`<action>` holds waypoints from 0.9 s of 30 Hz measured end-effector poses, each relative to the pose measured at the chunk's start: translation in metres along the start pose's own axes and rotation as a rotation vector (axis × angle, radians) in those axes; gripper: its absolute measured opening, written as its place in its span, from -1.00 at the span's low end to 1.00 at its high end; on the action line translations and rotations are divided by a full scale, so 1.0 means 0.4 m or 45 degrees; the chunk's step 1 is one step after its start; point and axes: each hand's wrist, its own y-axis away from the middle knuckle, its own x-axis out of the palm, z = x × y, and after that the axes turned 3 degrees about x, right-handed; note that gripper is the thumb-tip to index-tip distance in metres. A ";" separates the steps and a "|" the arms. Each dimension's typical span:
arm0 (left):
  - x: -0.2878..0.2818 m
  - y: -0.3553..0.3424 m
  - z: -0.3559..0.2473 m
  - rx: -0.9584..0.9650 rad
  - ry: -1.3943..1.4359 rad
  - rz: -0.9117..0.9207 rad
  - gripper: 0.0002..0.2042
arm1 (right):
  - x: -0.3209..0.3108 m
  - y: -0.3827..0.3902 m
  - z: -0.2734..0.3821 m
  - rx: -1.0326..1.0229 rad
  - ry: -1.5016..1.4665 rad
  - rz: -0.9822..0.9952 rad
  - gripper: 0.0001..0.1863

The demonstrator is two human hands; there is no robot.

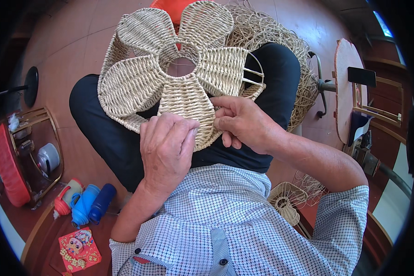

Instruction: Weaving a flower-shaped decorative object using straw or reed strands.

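Observation:
A straw-coloured woven flower-shaped piece [188, 102] rests across my lap, with several petals around a round central hole. Bare frame rods [254, 76] show at the outer end of its right petal. My left hand [168, 145] is closed over the lower end of the near petal, thumb and fingertips pinched at its surface. At the right edge of that petal, my right hand [244, 122] is closed, its index finger and thumb gripping the woven rim. Whether a loose strand lies between the fingertips of either hand, I cannot tell.
A tangled heap of straw cord [271, 41] lies beyond my right knee, and something orange [175, 8] is behind the flower. Blue bottles [101, 203] and a red printed packet [80, 250] sit at lower left, near a red stool [9, 165]. A round board [345, 92] stands right.

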 end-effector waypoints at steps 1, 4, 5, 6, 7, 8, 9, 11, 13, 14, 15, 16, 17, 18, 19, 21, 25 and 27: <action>0.001 0.000 -0.001 0.005 -0.013 0.020 -0.88 | 0.003 0.000 -0.003 -0.002 -0.018 -0.023 -0.34; 0.004 0.001 -0.006 0.024 -0.038 0.037 -0.86 | 0.007 -0.005 -0.009 0.021 -0.050 -0.020 -0.34; 0.005 0.001 -0.008 0.031 -0.058 0.034 -0.86 | 0.007 -0.005 -0.010 0.010 -0.052 -0.019 -0.34; 0.007 0.000 -0.009 0.037 -0.064 0.028 -0.85 | 0.006 -0.006 -0.011 0.008 -0.045 -0.012 -0.34; 0.008 -0.001 -0.010 0.040 -0.059 0.038 -0.84 | 0.005 -0.006 -0.012 0.011 -0.039 -0.009 -0.33; 0.008 -0.001 -0.012 0.046 -0.073 0.025 -0.84 | 0.005 -0.006 -0.014 0.004 -0.042 -0.005 -0.33; 0.007 -0.002 -0.013 0.032 -0.058 0.041 -0.83 | 0.005 -0.005 -0.014 -0.004 -0.050 -0.001 -0.32; 0.006 -0.002 -0.015 0.020 -0.047 0.057 -0.83 | 0.004 -0.003 -0.015 -0.016 -0.058 0.004 -0.31; 0.005 -0.003 -0.018 0.006 -0.065 0.080 -0.83 | 0.003 -0.001 -0.016 -0.036 -0.080 0.029 -0.30; 0.005 -0.003 -0.020 0.008 -0.070 0.080 -0.83 | 0.003 -0.001 -0.016 -0.040 -0.081 0.030 -0.30; 0.004 -0.004 -0.022 0.010 -0.073 0.087 -0.82 | 0.004 -0.001 -0.017 -0.034 -0.103 0.013 -0.30; 0.004 -0.005 -0.024 0.006 -0.071 0.109 -0.82 | 0.004 -0.001 -0.018 -0.019 -0.120 -0.003 -0.30; 0.003 -0.007 -0.026 0.016 -0.079 0.098 -0.82 | 0.004 -0.002 -0.019 -0.031 -0.128 -0.004 -0.30; 0.002 -0.010 -0.027 0.008 -0.063 0.118 -0.82 | 0.004 -0.004 -0.021 -0.027 -0.150 0.009 -0.30; 0.001 -0.013 -0.029 -0.001 -0.048 0.136 -0.83 | 0.003 -0.007 -0.023 -0.019 -0.160 0.026 -0.29; -0.002 -0.025 -0.031 -0.013 -0.030 0.157 -0.84 | 0.001 -0.013 -0.027 -0.009 -0.185 0.042 -0.30; -0.003 -0.058 -0.031 -0.102 0.024 0.278 -0.89 | -0.003 -0.017 -0.038 -0.006 -0.162 0.055 -0.32; -0.003 -0.076 -0.028 -0.108 0.031 0.311 -0.89 | -0.003 -0.017 -0.044 -0.035 -0.171 0.064 -0.32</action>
